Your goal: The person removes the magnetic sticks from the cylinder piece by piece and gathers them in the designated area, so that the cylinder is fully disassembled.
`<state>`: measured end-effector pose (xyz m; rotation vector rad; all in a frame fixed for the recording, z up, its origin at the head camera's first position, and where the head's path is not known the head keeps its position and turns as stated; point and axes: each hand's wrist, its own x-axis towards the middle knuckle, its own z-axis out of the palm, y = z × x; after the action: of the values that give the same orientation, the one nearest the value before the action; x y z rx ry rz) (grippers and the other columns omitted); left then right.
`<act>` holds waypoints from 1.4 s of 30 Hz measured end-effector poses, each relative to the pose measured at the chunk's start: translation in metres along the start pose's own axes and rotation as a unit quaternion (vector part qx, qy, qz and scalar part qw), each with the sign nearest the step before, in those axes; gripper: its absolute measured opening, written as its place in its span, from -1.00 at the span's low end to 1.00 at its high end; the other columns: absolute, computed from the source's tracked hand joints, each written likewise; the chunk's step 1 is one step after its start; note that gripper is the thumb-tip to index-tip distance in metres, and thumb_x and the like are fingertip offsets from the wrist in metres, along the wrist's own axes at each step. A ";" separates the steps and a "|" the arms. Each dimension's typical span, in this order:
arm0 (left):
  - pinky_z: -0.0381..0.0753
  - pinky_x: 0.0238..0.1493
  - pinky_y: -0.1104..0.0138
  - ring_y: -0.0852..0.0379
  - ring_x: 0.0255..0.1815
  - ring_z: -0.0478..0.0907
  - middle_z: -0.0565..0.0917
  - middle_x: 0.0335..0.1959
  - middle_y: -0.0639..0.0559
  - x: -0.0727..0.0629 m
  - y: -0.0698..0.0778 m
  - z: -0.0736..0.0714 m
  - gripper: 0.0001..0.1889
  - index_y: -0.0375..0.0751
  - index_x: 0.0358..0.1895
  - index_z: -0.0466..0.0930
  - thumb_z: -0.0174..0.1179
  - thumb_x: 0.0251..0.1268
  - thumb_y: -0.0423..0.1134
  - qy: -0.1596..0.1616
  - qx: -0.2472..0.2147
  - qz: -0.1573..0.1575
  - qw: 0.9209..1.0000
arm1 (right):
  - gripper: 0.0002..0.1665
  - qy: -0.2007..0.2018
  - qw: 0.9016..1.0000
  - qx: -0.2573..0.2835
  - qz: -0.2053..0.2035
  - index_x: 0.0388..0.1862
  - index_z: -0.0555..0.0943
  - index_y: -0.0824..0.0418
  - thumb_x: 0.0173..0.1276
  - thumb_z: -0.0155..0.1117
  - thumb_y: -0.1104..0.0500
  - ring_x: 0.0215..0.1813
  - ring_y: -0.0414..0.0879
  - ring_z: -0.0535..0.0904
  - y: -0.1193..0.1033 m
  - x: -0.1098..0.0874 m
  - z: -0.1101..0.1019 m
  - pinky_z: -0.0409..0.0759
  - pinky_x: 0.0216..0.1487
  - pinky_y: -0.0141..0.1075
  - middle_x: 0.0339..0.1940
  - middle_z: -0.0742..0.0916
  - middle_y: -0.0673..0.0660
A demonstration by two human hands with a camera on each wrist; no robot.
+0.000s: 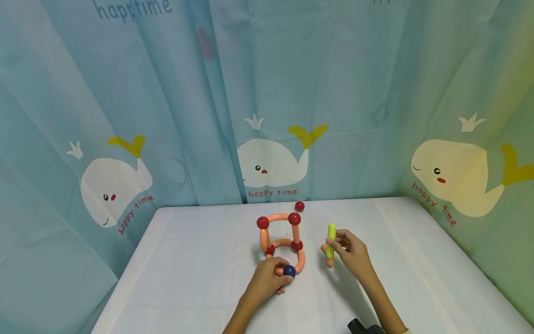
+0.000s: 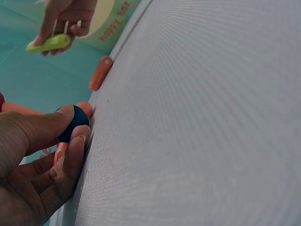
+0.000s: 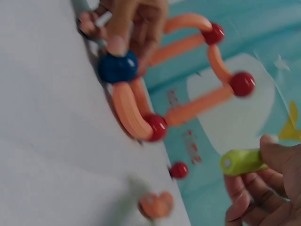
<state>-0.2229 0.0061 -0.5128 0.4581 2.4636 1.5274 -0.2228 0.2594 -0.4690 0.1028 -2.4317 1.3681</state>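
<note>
A small frame of orange magnetic rods (image 1: pixel 295 234) and red balls (image 1: pixel 294 218) stands on the white table (image 1: pixel 192 269). At its near corner sits a dark blue ball (image 1: pixel 289 271), attached to a curved orange rod (image 3: pixel 129 109). My left hand (image 1: pixel 263 279) pinches this blue ball between thumb and fingers. To the right of the frame, my right hand (image 1: pixel 352 255) holds a yellow-green rod (image 1: pixel 331 240) above the table. One end of that rod, with a pale round tip, sticks out past my fingers in the right wrist view.
One loose red ball (image 1: pixel 299 206) lies at the table's back edge, behind the frame. Loose orange rods (image 1: pixel 330 263) lie under the yellow-green rod. A black object (image 1: pixel 362 326) is at the bottom edge by my right forearm. Blue whale-print curtains (image 1: pixel 354 93) surround the table.
</note>
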 end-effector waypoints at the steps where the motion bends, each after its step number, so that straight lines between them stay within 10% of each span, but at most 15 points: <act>1: 0.57 -0.64 0.47 0.28 -0.70 0.55 0.60 -0.22 -0.05 0.000 0.001 0.000 -0.65 -0.26 0.00 0.63 0.41 0.12 -0.32 0.000 0.001 -0.001 1.000 | -0.66 -0.001 1.000 0.001 0.018 -0.01 0.58 0.33 0.36 0.31 0.12 -0.30 -0.40 0.57 0.002 0.001 -0.005 0.56 -0.35 -0.43 -0.24 0.73 0.21; 15: 0.57 -0.64 0.45 0.25 -0.69 0.56 0.58 -0.22 -0.04 -0.001 0.002 0.000 -0.64 -0.28 0.00 0.62 0.41 0.12 -0.32 -0.002 -0.004 -0.007 1.000 | -0.35 -0.011 0.976 -0.046 0.210 0.09 0.50 0.45 0.33 0.32 -0.09 -0.39 -0.36 0.48 0.037 0.002 -0.069 0.52 -0.39 -0.41 -0.32 0.68 -0.01; 29: 0.56 -0.64 0.46 0.27 -0.70 0.55 0.61 -0.23 -0.05 0.000 0.000 0.001 -0.64 -0.26 -0.01 0.63 0.43 0.10 -0.33 0.000 0.005 0.005 1.000 | -0.39 -0.009 0.959 -0.140 0.244 -0.05 0.58 0.53 0.34 0.26 -0.06 -0.30 -0.06 0.51 0.065 -0.003 -0.088 0.42 -0.40 -0.31 -0.20 0.69 0.38; 42: 0.57 -0.64 0.46 0.27 -0.70 0.56 0.62 -0.21 -0.07 0.000 0.000 0.000 -0.64 -0.25 0.00 0.62 0.42 0.11 -0.33 -0.003 0.003 0.003 1.000 | -0.50 0.017 0.953 -0.199 0.229 -0.20 0.63 0.45 0.28 0.32 -0.04 -0.44 -0.02 0.54 0.071 -0.009 -0.075 0.38 -0.55 -0.27 -0.40 0.71 0.25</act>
<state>-0.2229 0.0065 -0.5130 0.4716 2.4644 1.5194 -0.2113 0.3592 -0.4945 -0.6124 -2.7528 0.9865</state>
